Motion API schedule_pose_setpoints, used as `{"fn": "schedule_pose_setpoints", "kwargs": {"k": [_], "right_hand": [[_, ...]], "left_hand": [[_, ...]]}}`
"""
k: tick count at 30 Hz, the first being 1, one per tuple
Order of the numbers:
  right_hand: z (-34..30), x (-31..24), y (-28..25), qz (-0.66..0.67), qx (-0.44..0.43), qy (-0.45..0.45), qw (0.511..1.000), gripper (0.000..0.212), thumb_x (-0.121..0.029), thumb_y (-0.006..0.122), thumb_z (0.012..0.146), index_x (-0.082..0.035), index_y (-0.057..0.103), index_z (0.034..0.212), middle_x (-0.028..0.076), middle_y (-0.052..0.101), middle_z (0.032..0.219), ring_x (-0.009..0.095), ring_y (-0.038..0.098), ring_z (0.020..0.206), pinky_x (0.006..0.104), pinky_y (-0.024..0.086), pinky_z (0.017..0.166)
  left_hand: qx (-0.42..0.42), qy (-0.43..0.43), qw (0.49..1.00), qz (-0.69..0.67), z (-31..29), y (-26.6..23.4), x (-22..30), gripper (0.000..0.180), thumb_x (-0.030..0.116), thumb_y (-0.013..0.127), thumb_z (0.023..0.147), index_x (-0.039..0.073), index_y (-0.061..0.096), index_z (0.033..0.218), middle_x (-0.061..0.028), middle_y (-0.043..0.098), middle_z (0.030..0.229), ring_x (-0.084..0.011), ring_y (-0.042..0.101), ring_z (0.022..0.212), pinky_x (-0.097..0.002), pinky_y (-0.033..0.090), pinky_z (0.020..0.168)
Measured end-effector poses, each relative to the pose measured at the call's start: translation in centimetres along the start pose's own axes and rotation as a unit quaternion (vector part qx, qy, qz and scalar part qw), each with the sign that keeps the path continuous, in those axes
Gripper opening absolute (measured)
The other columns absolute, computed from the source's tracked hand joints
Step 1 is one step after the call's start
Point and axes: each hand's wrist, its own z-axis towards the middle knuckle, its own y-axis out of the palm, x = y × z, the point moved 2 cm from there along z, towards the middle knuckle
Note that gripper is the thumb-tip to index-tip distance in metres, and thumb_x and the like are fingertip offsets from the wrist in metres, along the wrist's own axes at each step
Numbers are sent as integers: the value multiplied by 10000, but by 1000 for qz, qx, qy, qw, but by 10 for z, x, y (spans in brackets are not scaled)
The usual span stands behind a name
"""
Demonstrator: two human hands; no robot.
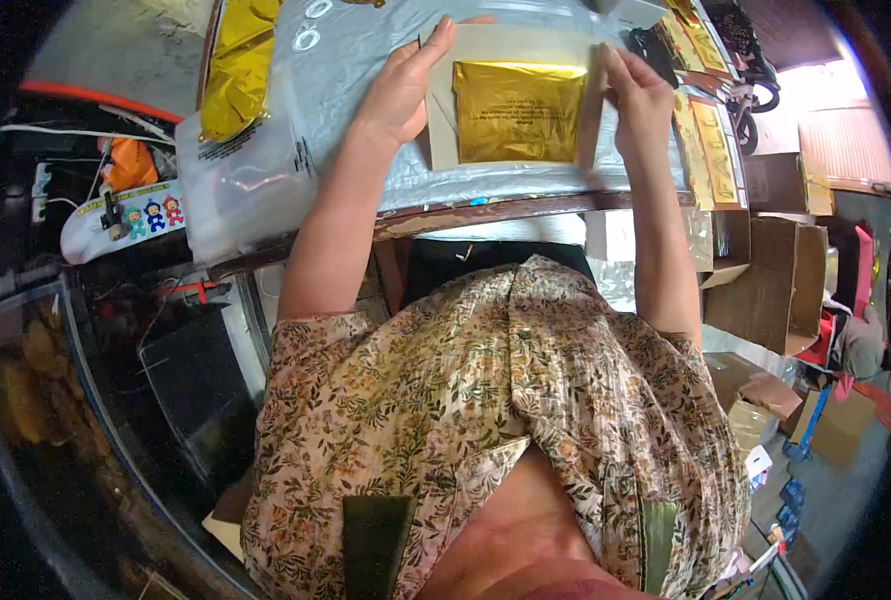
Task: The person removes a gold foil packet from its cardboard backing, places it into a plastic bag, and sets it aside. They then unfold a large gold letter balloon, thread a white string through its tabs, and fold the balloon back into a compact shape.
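Observation:
A pale card sheet (443, 125) is held up between my two hands over the silver-grey covered table. Against it lies a flat, folded gold foil packet (519, 112) with small dark print. My left hand (406, 90) grips the card's left edge, thumb stretched up along it. On the opposite side, my right hand (641, 95) pinches the card's right edge, which is slightly blurred. The fingers behind the card are mostly hidden.
A gold foil piece (238, 65) and a transparent plastic bag (236, 185) lie at the table's left. Two white rings (307, 40) sit toward the back. Gold-and-white packages (708, 150) line the right edge. Cardboard boxes (766, 275) stand beyond them.

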Motion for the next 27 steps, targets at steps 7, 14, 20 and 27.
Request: {"fn": "schedule_pose_setpoints", "kwargs": {"k": [7,14,20,27], "right_hand": [[-33,-61,7,-349,-25,-402,846,542,-184,818,853,5,611,1316,117,629,1283,212,563,1222,370,487,988],[-56,-22,-2,-25,-163,-43,985,577,-261,619,1016,15,431,1486,148,571,1388,211,521,1287,343,386,1100],[-66,-5,-7,5,-187,-122,975,677,-299,698,950,43,430,1469,136,584,1343,209,532,1249,353,400,1080],[-78,0,-15,72,-262,-77,959,804,-212,715,880,16,310,1537,177,568,1391,260,504,1326,400,341,1149]], "left_hand": [[33,213,931,293,-26,31,14,412,342,545,1049,25,663,1284,-39,697,1178,-110,616,1072,-274,490,951],[100,133,927,337,-68,23,-27,449,209,848,829,21,705,1211,-26,749,1073,-103,671,925,-262,545,859],[143,95,852,495,-83,50,-37,601,144,931,685,43,693,1227,-39,743,1093,-90,666,953,-274,552,864],[100,178,850,486,-89,53,-45,689,183,932,645,70,662,1269,-67,728,1166,-157,701,985,-291,561,842]]}}
